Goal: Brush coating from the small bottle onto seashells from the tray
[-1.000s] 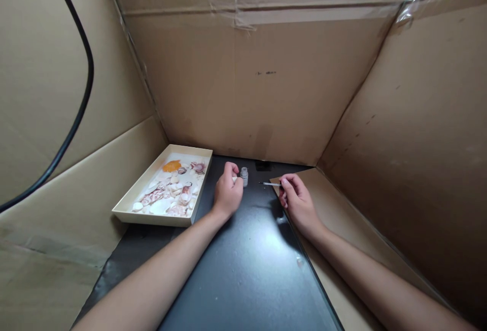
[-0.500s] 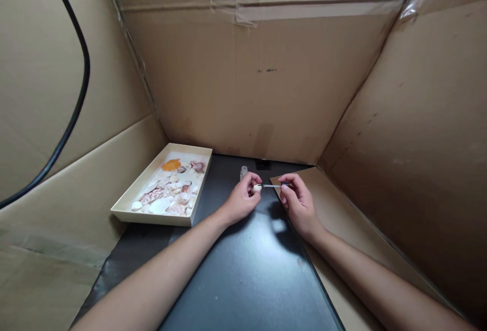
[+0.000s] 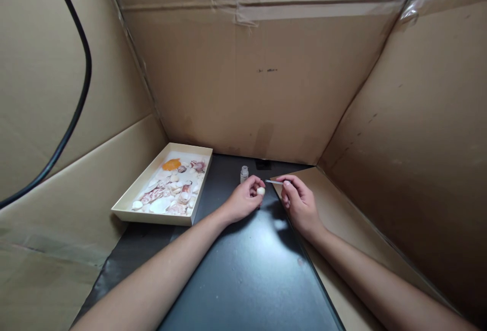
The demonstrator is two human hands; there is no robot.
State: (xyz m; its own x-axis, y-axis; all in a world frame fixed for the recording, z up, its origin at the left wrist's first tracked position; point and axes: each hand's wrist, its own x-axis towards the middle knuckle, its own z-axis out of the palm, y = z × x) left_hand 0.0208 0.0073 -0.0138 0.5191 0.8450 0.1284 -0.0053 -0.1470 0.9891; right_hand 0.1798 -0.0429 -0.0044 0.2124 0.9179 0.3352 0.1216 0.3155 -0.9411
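Observation:
Between the fingertips of my left hand (image 3: 245,200) is a small, rounded, whitish shell (image 3: 261,191). My right hand (image 3: 301,204) pinches a thin, pale, stick-like tool (image 3: 274,182); its other end is hidden in the fingers. The tool's tip points left, just above and to the right of the shell, with a small gap between them. Right behind my left hand stands a small clear bottle (image 3: 244,172), its lower part covered by the hand. No cap shows on its neck.
On the left of the dark table (image 3: 243,285) lies a shallow cream tray (image 3: 152,218) with several seashells and an orange piece (image 3: 172,164). Cardboard walls (image 3: 243,92) surround the table. A flat cardboard sheet (image 3: 342,224) lies under my right arm. A black cable (image 3: 87,62) hangs at the left.
The tool's tip was at the shell before; now it is drawn away to the right and slightly up. The shell has turned or dipped a little in my left fingers.

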